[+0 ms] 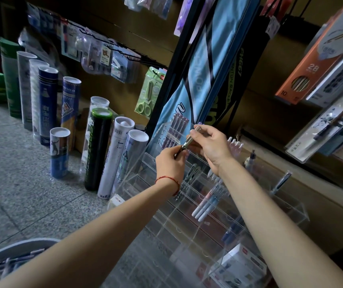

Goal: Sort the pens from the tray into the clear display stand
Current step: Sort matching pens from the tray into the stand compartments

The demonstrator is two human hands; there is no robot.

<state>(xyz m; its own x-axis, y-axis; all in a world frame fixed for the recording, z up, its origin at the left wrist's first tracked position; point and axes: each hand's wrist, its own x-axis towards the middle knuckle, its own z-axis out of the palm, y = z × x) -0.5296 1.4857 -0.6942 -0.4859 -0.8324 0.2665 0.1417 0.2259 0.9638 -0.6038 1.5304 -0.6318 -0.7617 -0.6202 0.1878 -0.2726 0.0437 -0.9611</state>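
- Left hand [169, 161] of mine pinched the lower end of a dark pen [187, 142], fingers curled round it; a red string bracelet [169, 179] sat on that wrist.
- My right hand [212, 146] pinched the pen's upper, metallic end between thumb and fingertips, so the pen ran slanted from one hand to the other.
- I held the pen in the air before the upper rows of the clear display stand [137, 169]; whether it touched the acrylic I could not tell.
- Inside the stand, maroon pens [174, 129] stood in a top compartment just behind my hands, dark pens [191, 173] lay in a slot below my left hand, and pastel pens [208, 204] filled a slot lower down, beside my right forearm.
- At the lower left edge sat the grey tray [10, 249], near my left forearm, with blurred blue pens [21, 256] in it.
- Shuttlecock tubes [102, 148] stood on the speckled floor [10, 163] left of the stand, a blue racket bag [208, 69] leaned behind it, and packed green scissors [148, 92] hung beside the bag.
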